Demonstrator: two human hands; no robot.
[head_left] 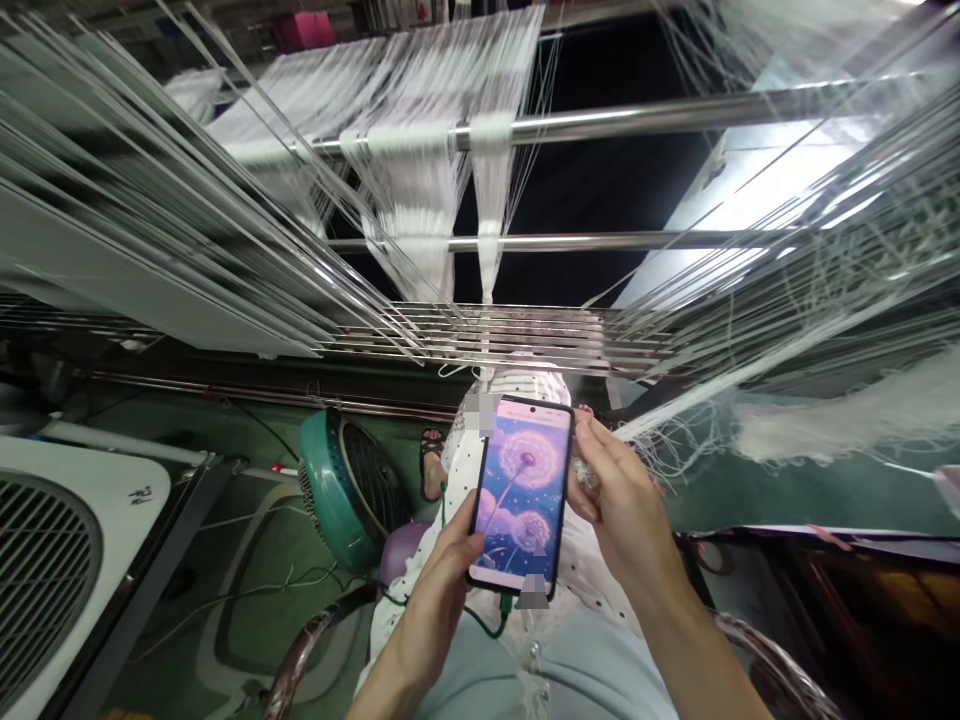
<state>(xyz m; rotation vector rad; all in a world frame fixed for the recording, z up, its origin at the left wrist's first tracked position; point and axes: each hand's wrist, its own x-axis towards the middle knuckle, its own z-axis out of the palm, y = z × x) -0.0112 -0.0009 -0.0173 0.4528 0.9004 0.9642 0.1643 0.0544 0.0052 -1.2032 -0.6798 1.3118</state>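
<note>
A smartphone (pixel 523 495) with a lit screen of pink and purple dandelions is held upright over the lap. My left hand (pixel 450 560) grips its lower left edge, the thumb on the frame. Beside the upper right edge, my right hand (pixel 611 490) has its fingers curled together; a small whitish tuft (pixel 585 473) shows between them. A green cable (pixel 491 628) runs from the phone's bottom end. White dotted fabric (pixel 469 465) covers the legs below. Just beyond the knees, a knotted bundle of white threads (pixel 489 250) hangs down to thin metal rods.
White threads (pixel 409 165) drape over a metal bar (pixel 637 118) ahead. More strands slant in from both sides. A green fan (pixel 349 490) stands on the floor at the left, near a white fan unit (pixel 45 560). Curved chair arms (pixel 311 640) flank the body.
</note>
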